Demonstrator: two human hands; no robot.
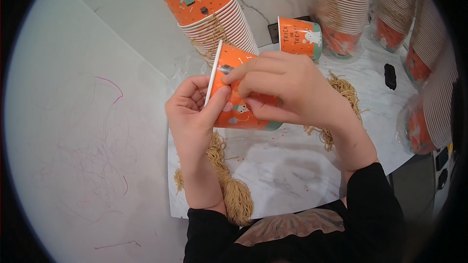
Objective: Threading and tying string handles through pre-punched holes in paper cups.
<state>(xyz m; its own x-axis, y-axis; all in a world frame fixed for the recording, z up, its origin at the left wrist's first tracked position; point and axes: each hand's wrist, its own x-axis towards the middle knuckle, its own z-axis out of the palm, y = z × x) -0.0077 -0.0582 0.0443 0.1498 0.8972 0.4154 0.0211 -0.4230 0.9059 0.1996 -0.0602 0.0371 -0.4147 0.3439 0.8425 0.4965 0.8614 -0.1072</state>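
Note:
An orange paper cup (243,102) with a green base and small printed pictures lies on its side in the air, its white rim facing left. My left hand (192,102) grips it by the rim, thumb on the outer wall and fingers curled inside the mouth. Against the cup's printed side, my right hand (287,87) has its index finger and thumb bent close together; what they pinch, if anything, is hidden. Tan yarn (229,180) lies in a long bundle by my left forearm, and a second yarn bundle (343,92) lies beyond my right wrist.
Behind my hands leans a tall stack of paper cups (234,24) with yarn strands on it. A single orange cup (295,38) stands beside it. Several plastic-wrapped cup stacks (343,0) line the right side, near a small black object (390,76). Orange specks dot the marbled white tabletop (297,165).

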